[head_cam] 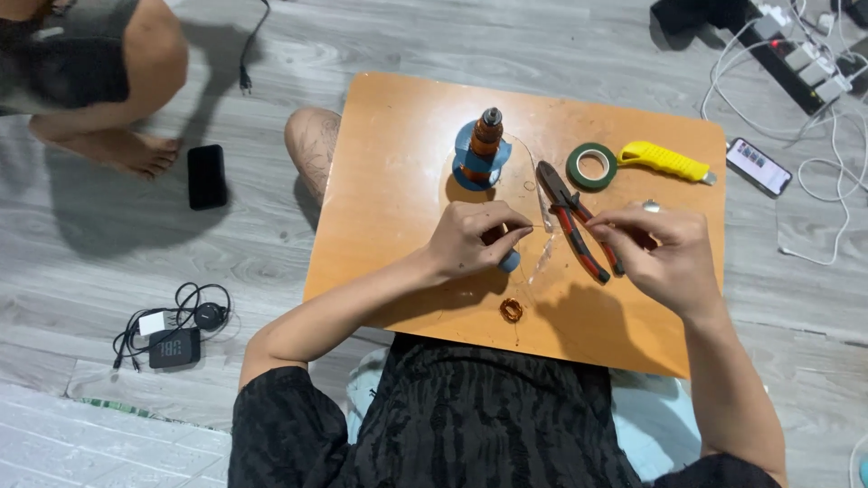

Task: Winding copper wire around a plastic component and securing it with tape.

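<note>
Fingers of the left hand (470,239) pinch shut on a thin wire (545,226) just above the small wooden table (398,136); the right hand (665,253) pinches closed near the other end, though its hold is too fine to confirm. Red-handled pliers (574,221) lie between the hands, a small copper coil (512,311) below them.

Both hands, left hand (470,239) and right hand (665,253), pinch thin wire (545,226) above the wooden table (398,145) beside pliers (574,221).
</note>
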